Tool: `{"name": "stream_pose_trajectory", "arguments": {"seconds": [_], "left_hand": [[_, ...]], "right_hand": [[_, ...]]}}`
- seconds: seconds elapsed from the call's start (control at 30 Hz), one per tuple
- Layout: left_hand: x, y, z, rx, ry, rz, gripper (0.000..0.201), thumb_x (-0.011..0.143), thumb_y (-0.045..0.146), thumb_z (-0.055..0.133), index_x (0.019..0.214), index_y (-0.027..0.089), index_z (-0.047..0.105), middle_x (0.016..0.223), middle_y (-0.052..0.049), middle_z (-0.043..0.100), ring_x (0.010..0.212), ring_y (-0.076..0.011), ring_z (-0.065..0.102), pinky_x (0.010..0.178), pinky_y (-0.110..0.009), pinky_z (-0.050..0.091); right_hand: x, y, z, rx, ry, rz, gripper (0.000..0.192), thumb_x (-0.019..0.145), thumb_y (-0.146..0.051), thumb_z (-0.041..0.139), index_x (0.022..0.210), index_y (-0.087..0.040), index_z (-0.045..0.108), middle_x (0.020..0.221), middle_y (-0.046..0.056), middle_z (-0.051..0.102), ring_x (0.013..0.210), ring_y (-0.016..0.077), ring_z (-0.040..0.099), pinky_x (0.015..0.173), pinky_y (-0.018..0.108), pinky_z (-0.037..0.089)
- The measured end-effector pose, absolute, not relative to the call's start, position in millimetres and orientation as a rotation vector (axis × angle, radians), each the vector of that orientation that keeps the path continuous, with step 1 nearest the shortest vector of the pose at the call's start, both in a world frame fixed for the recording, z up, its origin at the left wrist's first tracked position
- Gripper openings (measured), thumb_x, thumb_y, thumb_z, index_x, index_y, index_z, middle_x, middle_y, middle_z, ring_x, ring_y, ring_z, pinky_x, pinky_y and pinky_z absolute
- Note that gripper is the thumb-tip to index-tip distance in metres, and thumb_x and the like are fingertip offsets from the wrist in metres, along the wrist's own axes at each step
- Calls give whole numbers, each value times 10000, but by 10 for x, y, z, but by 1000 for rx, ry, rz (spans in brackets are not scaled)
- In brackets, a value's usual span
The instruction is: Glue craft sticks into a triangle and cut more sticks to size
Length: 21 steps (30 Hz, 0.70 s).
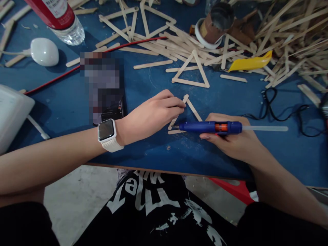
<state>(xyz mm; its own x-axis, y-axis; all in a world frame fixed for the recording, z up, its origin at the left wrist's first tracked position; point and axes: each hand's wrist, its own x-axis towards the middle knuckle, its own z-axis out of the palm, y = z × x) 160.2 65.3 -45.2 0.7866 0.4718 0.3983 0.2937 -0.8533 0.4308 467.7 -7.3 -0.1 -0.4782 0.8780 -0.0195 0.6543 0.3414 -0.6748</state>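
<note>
My right hand (235,143) is wrapped round a blue glue gun (194,126), with a translucent glue stick (266,128) poking out of its back end. The gun's metal nozzle points left, at the lower left corner of a small triangle of wooden craft sticks (194,108). My left hand (151,116), a watch (106,130) on its wrist, has its fingertips closed on the triangle's left stick near the top corner. Part of the triangle is hidden behind the gun and my hands. Just beyond it lies another craft-stick triangle (191,82).
Loose craft sticks (287,37) are heaped at the back right, beside a yellow-handled cutter (251,63) and a brown cup (217,22). A partly blurred phone (112,112) lies left of my hand. A bottle (69,32), white charger (44,51) and black cord (271,106) also lie about.
</note>
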Motion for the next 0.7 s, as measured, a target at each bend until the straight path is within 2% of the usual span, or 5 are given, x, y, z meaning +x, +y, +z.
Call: {"name": "stream_pose_trajectory", "arguments": {"seconds": [0.37,0.6,0.7], "left_hand": [[1602,658,-460,2663,572,733,330,1287,181,566,1335,115,886,1487,-145,878,1341,-291,790,1151,-479,734],[1618,652,-460,2674,576,749,282,1267,154,611,1316,122,887,1473,-135,885,1330,-290,801,1125,-466,749],[1617,654,-459,2696,563,781,267,1255,140,627,1308,86,883,1458,-144,887,1302,-294,804,1124,-457,752]], "right_hand": [[4643,-55,38,-1405,-2212,903,683,1147,-850,720,829,-262,576,759,-25,613,647,176,535,659,379,387],[4659,-75,50,-1414,-2223,894,618,1178,-776,730,856,-273,572,759,-21,602,645,183,529,651,393,375],[4677,-88,57,-1424,-2216,915,604,1184,-762,728,861,-279,561,763,-14,597,661,192,534,664,399,376]]}}
